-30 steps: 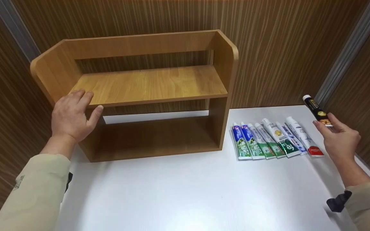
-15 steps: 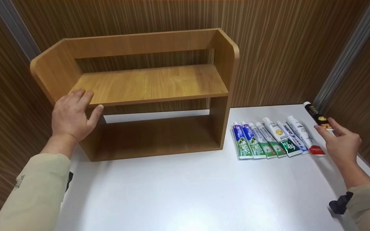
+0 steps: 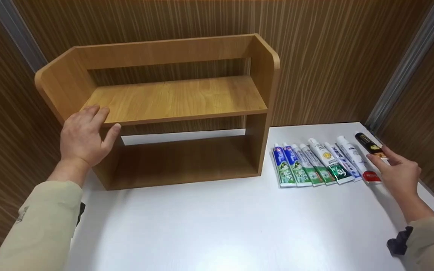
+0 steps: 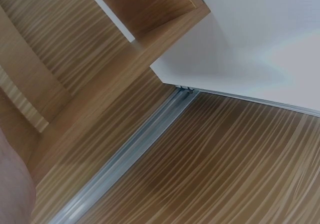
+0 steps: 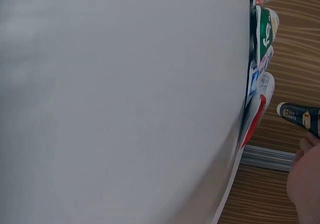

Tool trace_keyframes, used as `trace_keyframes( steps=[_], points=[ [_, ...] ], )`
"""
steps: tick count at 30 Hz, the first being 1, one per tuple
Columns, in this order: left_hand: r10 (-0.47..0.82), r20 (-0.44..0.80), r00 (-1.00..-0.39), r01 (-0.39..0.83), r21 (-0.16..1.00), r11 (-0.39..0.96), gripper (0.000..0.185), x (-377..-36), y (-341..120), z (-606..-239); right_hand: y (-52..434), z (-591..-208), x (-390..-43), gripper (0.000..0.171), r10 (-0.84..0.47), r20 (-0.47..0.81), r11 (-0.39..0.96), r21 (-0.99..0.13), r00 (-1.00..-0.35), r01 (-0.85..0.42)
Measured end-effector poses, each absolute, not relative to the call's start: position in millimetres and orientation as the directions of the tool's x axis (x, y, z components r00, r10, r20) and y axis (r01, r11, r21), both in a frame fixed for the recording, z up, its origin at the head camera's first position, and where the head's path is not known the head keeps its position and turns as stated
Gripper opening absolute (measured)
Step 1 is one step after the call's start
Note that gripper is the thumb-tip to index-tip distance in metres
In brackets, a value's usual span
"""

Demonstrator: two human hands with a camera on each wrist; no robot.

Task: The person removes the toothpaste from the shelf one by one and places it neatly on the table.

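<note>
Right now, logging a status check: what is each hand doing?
Left hand: open, resting on the wooden shelf at its front left corner.
Right hand: grip closed on the black tube.

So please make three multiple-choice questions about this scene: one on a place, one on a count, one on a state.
1. Where does the left hand rest?
A. on the front left edge of the wooden shelf
B. on the white table
C. on a toothpaste tube

2. How many tubes lie in the row of toothpaste tubes on the table, not counting the black tube?
A. three
B. seven
C. twelve

3. What is on the upper board of the shelf?
A. a stack of tubes
B. a cup
C. nothing

Answers: 1 A, its fingers lie on the board's edge. 2 B, seven lie side by side right of the shelf. 3 C, the board is bare, and the right hand holds the black tube beside the row.
</note>
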State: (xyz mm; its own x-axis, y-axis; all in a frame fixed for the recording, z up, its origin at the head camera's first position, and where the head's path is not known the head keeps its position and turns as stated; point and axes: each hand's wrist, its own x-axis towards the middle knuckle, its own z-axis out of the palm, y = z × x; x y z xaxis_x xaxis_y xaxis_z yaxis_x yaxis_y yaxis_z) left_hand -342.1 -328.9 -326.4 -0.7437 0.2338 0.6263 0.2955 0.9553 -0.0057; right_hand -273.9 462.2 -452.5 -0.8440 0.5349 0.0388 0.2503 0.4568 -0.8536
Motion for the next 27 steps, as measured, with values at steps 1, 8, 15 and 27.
trace_keyframes(
  steps=[1,8,15,27],
  points=[
    [0.233,0.625,-0.745,0.295,-0.005,0.956,0.062,-342,-329,-326,462,-453,-274,0.084,0.530,0.035,0.458,-0.853,-0.847,0.251],
    [0.231,0.623,-0.747,0.294,-0.002,0.956,0.063,-342,-329,-327,464,-459,-275,0.086,0.497,0.038,0.509,-0.821,-0.867,0.256],
    [0.227,0.623,-0.749,0.293,0.005,0.956,0.063,-341,-328,-328,470,-464,-274,0.087,0.495,0.021,0.513,-0.814,-0.869,0.272],
    [0.233,0.635,-0.737,0.303,0.002,0.953,0.062,-343,-329,-327,485,-470,-270,0.092,0.428,-0.015,0.549,-0.790,-0.903,0.273]
  ],
)
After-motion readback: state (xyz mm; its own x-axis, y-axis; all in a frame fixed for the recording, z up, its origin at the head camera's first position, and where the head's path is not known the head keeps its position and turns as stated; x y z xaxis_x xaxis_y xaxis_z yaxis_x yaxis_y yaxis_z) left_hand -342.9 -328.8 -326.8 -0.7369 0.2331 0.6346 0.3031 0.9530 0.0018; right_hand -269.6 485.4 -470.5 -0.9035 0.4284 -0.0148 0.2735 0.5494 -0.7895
